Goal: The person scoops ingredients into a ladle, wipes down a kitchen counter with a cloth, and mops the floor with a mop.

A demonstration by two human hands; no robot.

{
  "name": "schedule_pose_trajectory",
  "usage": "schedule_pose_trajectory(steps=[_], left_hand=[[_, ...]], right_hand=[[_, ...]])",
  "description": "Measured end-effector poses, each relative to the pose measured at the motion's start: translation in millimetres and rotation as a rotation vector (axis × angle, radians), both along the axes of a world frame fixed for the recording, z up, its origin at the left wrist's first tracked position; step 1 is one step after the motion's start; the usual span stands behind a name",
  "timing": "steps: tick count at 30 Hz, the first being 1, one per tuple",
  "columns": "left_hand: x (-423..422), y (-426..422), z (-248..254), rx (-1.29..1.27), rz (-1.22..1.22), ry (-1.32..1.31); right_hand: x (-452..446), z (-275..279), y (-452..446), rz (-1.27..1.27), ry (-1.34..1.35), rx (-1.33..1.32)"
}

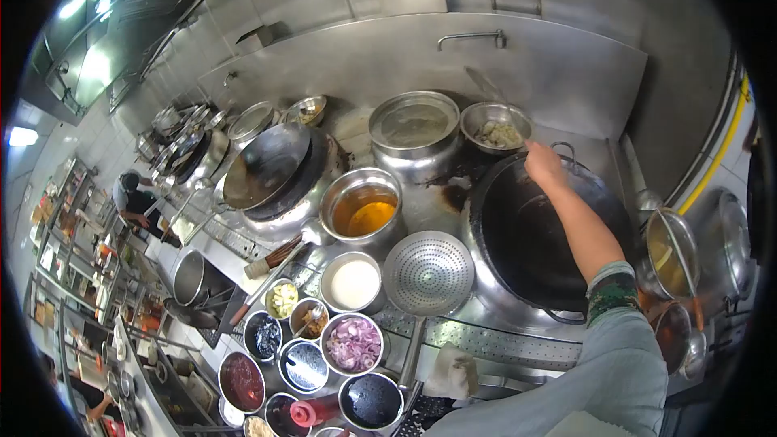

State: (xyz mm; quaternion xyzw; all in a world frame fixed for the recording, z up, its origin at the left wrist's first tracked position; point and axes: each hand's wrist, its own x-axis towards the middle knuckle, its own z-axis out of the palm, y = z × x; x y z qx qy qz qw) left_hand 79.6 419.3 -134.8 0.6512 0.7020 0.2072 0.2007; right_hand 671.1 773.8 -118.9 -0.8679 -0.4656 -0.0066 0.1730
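Observation:
My right hand (547,165) reaches over the far edge of a large black wok (534,235). Its fingers are closed at the near right rim of a metal bowl (471,131), and what they grip is hidden from this angle. Pale food pieces (498,134) lie in that bowl. A smeared, flat metal utensil (486,84) slants up and left from behind the bowl; whether it meets my hand cannot be made out. Dark residue coats the wok's inside. My left hand is out of view.
Left of the wok stand a perforated strainer (429,273), a pot of amber liquid (362,178) and a wide water pot (413,105). Several ingredient containers, including sliced red onions (352,345), cluster at the front. A second wok (267,168) sits further left. A person (133,201) stands in the background.

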Motion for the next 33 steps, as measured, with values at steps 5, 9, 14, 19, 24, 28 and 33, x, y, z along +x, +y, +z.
schedule_pose_trajectory(steps=[5, 9, 14, 19, 24, 28, 33], left_hand=[[2.6, 0.0, 3.6, -0.010, 0.023, -0.001], [9.9, -3.7, 16.4, -0.085, 0.049, 0.011], [9.0, -27.2, 25.6, -0.244, 0.270, -0.086], [23.9, -29.3, 40.9, -0.429, 0.439, -0.069], [25.9, -37.9, 15.2, -0.074, 0.202, 0.052], [17.2, -44.9, 14.8, -0.037, 0.192, 0.047], [-1.2, -67.8, 0.7, 0.059, 0.208, -0.015]], right_hand=[[-17.8, -11.1, 48.7, 0.187, -0.044, 0.248], [-41.5, -25.2, 110.8, 0.173, 0.069, 0.140], [-60.6, -36.8, 199.4, 0.152, 0.575, -0.178], [-87.7, -44.4, 230.4, 0.150, 1.084, -0.071], [-122.7, -47.3, 216.9, 0.285, 1.082, -0.058], [-152.3, -12.0, 181.9, 0.429, 0.613, -0.104], [-170.3, 60.6, 90.9, 0.708, 0.667, -0.101]])
